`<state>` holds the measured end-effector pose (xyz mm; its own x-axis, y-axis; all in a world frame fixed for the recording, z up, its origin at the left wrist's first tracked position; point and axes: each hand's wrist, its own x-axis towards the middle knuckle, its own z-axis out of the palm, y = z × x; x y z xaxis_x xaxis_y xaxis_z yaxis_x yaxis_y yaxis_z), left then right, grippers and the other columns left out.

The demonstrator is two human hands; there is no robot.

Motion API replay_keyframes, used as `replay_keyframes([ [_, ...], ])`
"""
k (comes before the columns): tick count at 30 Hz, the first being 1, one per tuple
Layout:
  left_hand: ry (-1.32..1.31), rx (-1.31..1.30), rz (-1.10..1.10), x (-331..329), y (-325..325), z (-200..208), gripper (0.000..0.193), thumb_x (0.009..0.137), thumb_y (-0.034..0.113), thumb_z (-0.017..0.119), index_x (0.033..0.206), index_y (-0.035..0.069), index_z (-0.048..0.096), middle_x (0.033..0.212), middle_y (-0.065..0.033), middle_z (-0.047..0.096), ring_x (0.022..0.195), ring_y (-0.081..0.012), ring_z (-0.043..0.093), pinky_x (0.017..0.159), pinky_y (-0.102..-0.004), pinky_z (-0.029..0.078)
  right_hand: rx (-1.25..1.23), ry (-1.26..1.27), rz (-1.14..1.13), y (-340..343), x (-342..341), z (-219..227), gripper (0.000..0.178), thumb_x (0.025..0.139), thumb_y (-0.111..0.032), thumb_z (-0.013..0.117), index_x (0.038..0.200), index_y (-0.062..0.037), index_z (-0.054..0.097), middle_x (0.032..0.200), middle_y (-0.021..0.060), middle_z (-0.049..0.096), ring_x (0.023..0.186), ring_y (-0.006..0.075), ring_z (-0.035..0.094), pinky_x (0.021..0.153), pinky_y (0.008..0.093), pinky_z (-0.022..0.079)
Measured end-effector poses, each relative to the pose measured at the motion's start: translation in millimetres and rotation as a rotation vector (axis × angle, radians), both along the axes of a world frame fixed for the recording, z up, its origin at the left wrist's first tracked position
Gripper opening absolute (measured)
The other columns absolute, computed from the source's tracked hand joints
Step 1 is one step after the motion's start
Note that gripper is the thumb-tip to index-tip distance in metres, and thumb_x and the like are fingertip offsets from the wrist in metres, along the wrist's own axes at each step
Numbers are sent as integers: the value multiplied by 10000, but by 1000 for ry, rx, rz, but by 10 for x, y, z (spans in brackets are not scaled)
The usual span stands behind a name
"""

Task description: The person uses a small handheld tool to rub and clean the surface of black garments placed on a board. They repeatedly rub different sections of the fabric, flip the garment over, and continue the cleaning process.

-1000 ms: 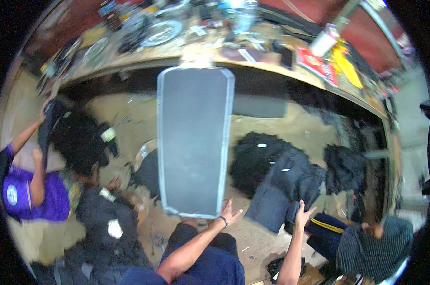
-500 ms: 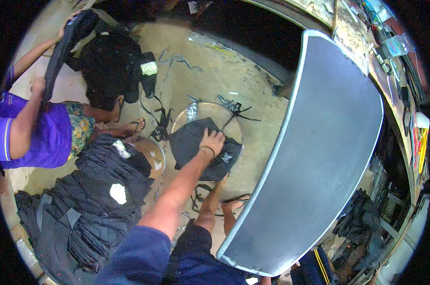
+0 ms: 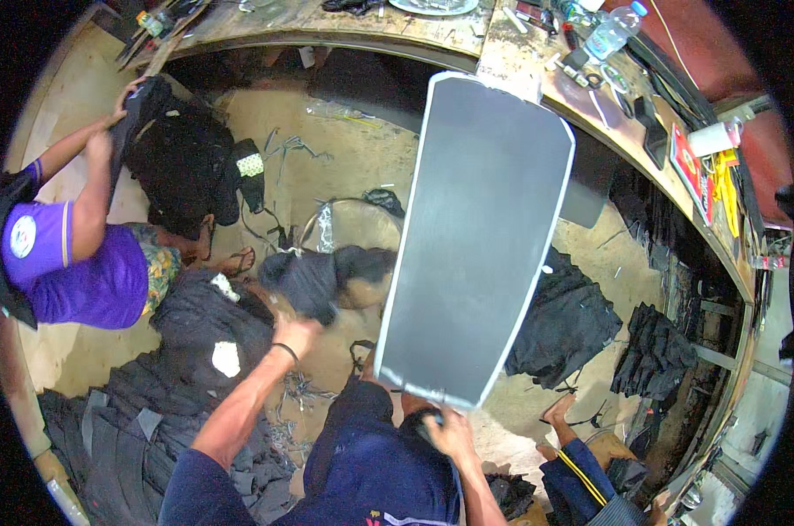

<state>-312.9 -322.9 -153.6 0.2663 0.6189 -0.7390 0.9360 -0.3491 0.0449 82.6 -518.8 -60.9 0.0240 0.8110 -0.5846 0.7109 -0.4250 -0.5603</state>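
Note:
My left hand point(image 3: 295, 335) is smeared by motion at the near side of a black cloth piece point(image 3: 302, 279). Its fingers are too blurred to show whether they grip the cloth. The cloth lies partly over a round, tan-topped stool or drum point(image 3: 375, 221), and its near part is blurred too. Below the near end of a long grey board point(image 3: 476, 237) with a white edge, my right hand point(image 3: 450, 433) is closed, its fingers curled around something dark that I cannot make out. The board hides the right side of the round top.
A large black cloth heap point(image 3: 178, 386) spreads at the left. A person in purple point(image 3: 90, 263) handles black cloth at the far left. More black pieces point(image 3: 565, 320) lie right of the board. A cluttered wooden bench point(image 3: 537, 53) curves along the back; another person's leg point(image 3: 572, 460) shows at lower right.
My view has turned right. My left hand has moved from the top of the black cloth to its near side, and the cloth has shifted left. My right hand has come into view below the board.

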Motion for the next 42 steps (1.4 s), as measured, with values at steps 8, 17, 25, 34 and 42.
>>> replay_keyframes([
  [8,-468,-375,-538,1288,-1067,1695,221,1007,357,636,1178,242,714,913,-42,774,916,-272,767,985,-588,379,-336,106,822,588,-240,837,694,1000,-525,621,1637,-281,492,1271,246,757,1143,440,747,976,585,599],
  [17,-886,1032,-277,1431,371,1880,469,879,582,832,767,176,626,673,9,531,663,-207,552,795,-464,391,216,296,41,1219,1053,1019,318,945,-293,697,1112,-24,729,880,161,704,846,261,705,783,408,556],
  [25,-1100,701,15,2491,1429,2180,515,976,391,740,1373,77,644,1401,-147,621,1356,-358,553,1139,-646,377,477,-48,-452,2387,823,1345,861,1019,-513,737,1666,-79,372,1104,293,780,1034,399,781,916,483,592],
  [34,-844,649,-300,3237,2574,1255,1022,997,735,523,1722,53,290,1813,-129,260,1695,-312,166,1313,-706,122,508,-117,-542,2695,202,1288,925,1004,-392,764,1658,85,317,1410,404,644,1308,453,677,1118,486,512],
  [42,-708,468,-544,3490,3361,1766,737,964,750,614,1238,79,747,1326,-198,738,1317,-335,654,1194,-612,374,472,-88,-795,3426,545,901,589,941,-368,752,1362,37,680,1221,299,765,1142,441,755,1014,473,575],
])
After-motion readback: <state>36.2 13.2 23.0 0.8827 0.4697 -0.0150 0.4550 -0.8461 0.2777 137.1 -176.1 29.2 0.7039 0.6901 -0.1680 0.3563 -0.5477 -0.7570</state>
